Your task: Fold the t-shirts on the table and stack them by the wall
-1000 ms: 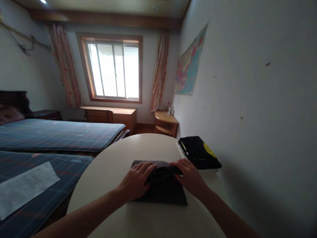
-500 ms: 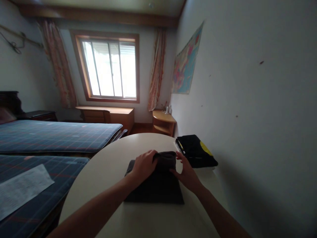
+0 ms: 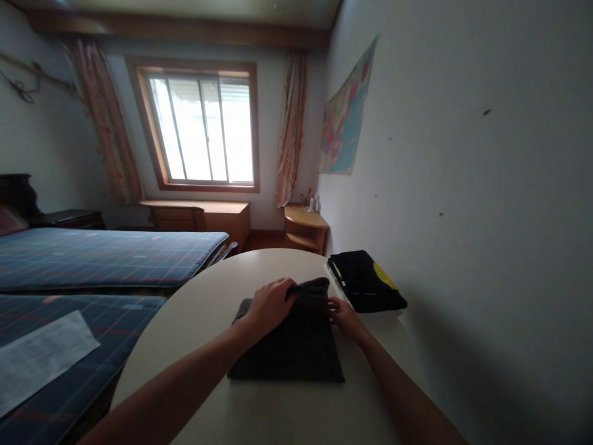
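The table (image 3: 180,309) bears dark cloth (image 3: 296,352), its fold (image 3: 312,300) between the fingers (image 3: 338,308).

Left hand (image 3: 271,303): fingertips lost against the fold it holds.
Right hand (image 3: 345,318): fingertips partly hidden at the cloth's edge; grip unclear.
Dark cloth (image 3: 296,355): left side partly covered by the left hand and forearm; too dark to tell what garment it is.
Arms (image 3: 176,378): both cut off by the bottom edge.
Table (image 3: 185,334): near side cut off below.
Black clothes (image 3: 361,281): mostly cover something white underneath.
Paper (image 3: 46,358): cut off at left, print too blurred to read.
Mattresses (image 3: 115,253): both cut off at left.
Map (image 3: 345,117): lettering too small.
Window (image 3: 199,130): outside view washed out by glare.
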A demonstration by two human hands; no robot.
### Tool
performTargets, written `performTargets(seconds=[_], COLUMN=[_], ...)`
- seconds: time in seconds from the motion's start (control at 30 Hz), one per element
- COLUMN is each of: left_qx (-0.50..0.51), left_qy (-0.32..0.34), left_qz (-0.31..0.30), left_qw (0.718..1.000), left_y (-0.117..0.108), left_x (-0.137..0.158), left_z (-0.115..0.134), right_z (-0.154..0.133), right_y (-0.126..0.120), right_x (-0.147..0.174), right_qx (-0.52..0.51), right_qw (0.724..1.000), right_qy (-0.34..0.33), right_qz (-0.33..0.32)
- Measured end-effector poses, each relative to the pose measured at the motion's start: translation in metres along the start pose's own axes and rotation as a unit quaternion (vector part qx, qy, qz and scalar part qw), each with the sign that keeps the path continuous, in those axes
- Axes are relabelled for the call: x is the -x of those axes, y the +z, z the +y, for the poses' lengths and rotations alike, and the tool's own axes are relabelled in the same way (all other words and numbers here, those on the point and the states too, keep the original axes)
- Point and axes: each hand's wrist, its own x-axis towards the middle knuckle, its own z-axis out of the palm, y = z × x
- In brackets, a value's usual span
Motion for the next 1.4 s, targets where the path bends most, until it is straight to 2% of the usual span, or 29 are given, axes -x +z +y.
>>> performTargets(seconds=[0.07,0.13,0.27,0.33,0.4,0.5,0.57,0.67,0.77,0.87,1.0,1.13,1.3,1.4], left_qx=[-0.001,-0.013,-0.058,-0.082,-0.095,-0.089,-0.090,-0.098,-0.107,-0.113,-0.102,-0.108,-0.087,-0.080], left_qy=[0.021,0.053,0.134,0.165,0.188,0.200,0.188,0.155,0.140,0.137,0.135,0.166,0.202,0.228], left_qz=[-0.014,-0.033,-0.074,-0.099,-0.107,-0.061,-0.012,0.047,0.073,0.062,0.033,0.015,0.063,0.110], left_qw=[1.000,0.998,0.986,0.978,0.972,0.974,0.978,0.982,0.982,0.982,0.985,0.980,0.973,0.964], left_y=[0.004,0.011,0.037,0.052,0.066,0.074,0.072,0.064,0.058,0.054,0.049,0.046,0.037,0.031], left_x=[0.009,0.022,0.052,0.065,0.076,0.089,0.097,0.108,0.119,0.127,0.132,0.133,0.129,0.131], left_z=[0.004,0.008,0.016,0.016,0.013,-0.001,-0.016,-0.044,-0.069,-0.083,-0.095,-0.109,-0.118,-0.116], right_z=[0.001,0.001,-0.002,-0.005,-0.011,-0.031,-0.049,-0.072,-0.079,-0.071,-0.059,-0.056,-0.061,-0.063], right_y=[-0.001,-0.003,-0.010,-0.013,-0.013,-0.006,0.005,0.028,0.051,0.063,0.058,0.044,0.031,0.024], right_x=[-0.001,0.001,0.006,0.007,0.010,0.025,0.045,0.083,0.112,0.121,0.118,0.117,0.114,0.114], right_qx=[-0.021,-0.025,0.003,0.032,0.080,0.167,0.225,0.307,0.379,0.425,0.430,0.399,0.380,0.384], right_qw=[1.000,1.000,1.000,0.999,0.995,0.979,0.961,0.932,0.903,0.886,0.883,0.889,0.890,0.877], right_qy=[0.014,-0.002,-0.005,0.023,0.024,-0.047,-0.113,-0.187,-0.200,-0.182,-0.173,-0.206,-0.248,-0.280], right_qz=[-0.004,-0.008,-0.012,0.010,0.051,0.109,0.112,0.035,-0.026,-0.048,-0.075,-0.091,-0.048,-0.065])
